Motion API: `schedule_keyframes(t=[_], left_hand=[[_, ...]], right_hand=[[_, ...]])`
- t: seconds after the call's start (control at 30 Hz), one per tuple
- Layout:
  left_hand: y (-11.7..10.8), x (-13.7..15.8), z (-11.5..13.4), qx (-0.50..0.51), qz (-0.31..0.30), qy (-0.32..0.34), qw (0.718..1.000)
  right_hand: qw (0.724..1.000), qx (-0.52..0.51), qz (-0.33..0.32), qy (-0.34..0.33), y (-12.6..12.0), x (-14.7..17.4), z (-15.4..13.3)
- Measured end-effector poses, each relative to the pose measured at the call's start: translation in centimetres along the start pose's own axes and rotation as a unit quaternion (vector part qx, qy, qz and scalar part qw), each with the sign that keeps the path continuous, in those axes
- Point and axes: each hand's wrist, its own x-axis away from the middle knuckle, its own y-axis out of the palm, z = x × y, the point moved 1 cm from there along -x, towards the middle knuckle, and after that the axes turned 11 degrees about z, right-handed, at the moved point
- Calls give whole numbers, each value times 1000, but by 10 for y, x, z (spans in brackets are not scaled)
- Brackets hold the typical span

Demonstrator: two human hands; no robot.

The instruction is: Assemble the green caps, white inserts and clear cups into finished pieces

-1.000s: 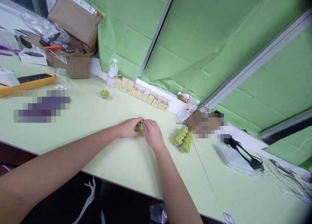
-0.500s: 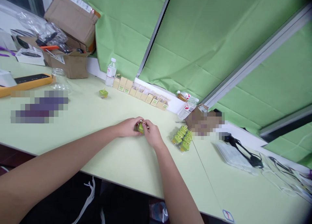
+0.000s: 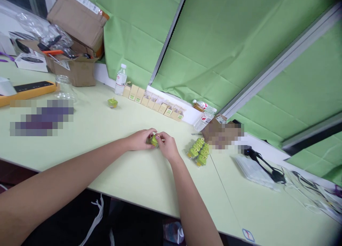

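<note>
Between my two hands, low over the table, is a small clear container with a green lid (image 3: pixel 154 141) and a pale loop on top. My left hand (image 3: pixel 141 139) is curled around its left side. On the other side, my right hand (image 3: pixel 167 145) pinches it near the lid and loop. Fingers cover much of the container, so its lower part is mostly hidden. To the right of my hands, several like green-lidded containers (image 3: pixel 198 152) stand in two close rows. Another single green-lidded container (image 3: pixel 112 103) sits farther back on the left.
Several small cardboard boxes (image 3: pixel 152 102) line the table's back edge beside an upright water bottle (image 3: pixel 121 80). More bottles (image 3: pixel 204 120) lie at back right. A glass jar (image 3: pixel 64 86), an orange power strip (image 3: pixel 34 89) and an opened carton (image 3: pixel 81 71) occupy the left. Cables (image 3: pixel 311 189) lie far right.
My right fingers have shifted slightly at the lid, and the loop shows a little more. Both hands stay in nearly the same place on the container. The whole view has drifted very slightly.
</note>
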Motion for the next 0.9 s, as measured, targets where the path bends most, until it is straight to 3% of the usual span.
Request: schedule_keyframes(t=[0.13, 0.27, 0.5, 0.63, 0.9], left_hand=[[0, 1, -1, -1, 0, -10, 1000], [-1, 2, -4, -2, -10, -29, 1000], [-2, 4, -4, -11, -25, -38, 999], [-2, 5, -4, -14, -31, -34, 999], [-2, 6, -4, -14, -31, -38, 999]], right_hand=[[998, 57, -16, 12, -9, 0, -8], [987, 149, -39, 52, -37, 3, -15], [931, 306, -47, 194, -93, 19, 6], [918, 320, -47, 230, -105, 22, 22], [923, 291, -48, 248, -111, 25, 28]])
